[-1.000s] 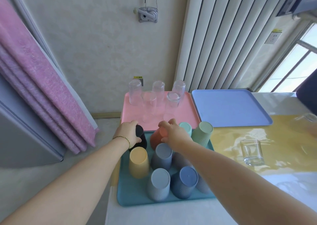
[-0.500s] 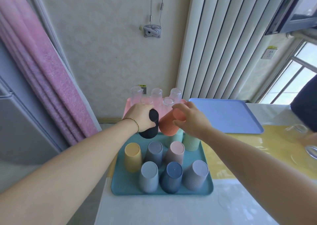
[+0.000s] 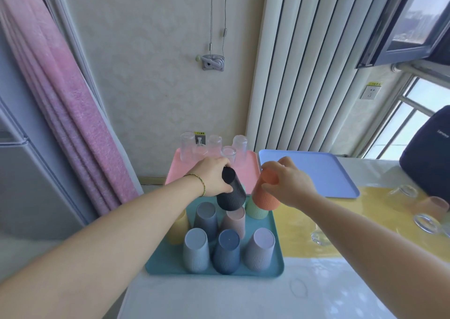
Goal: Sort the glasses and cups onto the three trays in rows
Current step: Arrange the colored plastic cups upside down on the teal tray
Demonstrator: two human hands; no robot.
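Note:
My left hand (image 3: 213, 178) grips a black ribbed cup (image 3: 231, 193), held upside down above the teal tray (image 3: 276, 268). My right hand (image 3: 289, 185) holds an orange ribbed cup (image 3: 264, 195), also upside down and lifted over the tray's far right. Several upturned cups stand on the teal tray in rows: yellow (image 3: 179, 228), grey (image 3: 196, 249), dark blue (image 3: 226, 251), lilac (image 3: 260, 248), pink (image 3: 235, 220), green (image 3: 255, 210). Several clear glasses (image 3: 214, 144) stand on the pink tray (image 3: 246, 175) behind. The blue tray (image 3: 316, 170) at the right is bare.
Loose clear glasses (image 3: 426, 223) and a peach cup (image 3: 435, 205) lie on the yellow table mat at the right, with another glass (image 3: 320, 237) nearer me. A dark bag (image 3: 431, 158) stands at the far right. The table's left edge drops beside the teal tray.
Both hands have lifted their cups off the teal tray's back row. The orange cup has moved right, toward the blue tray; the black cup hangs above the tray.

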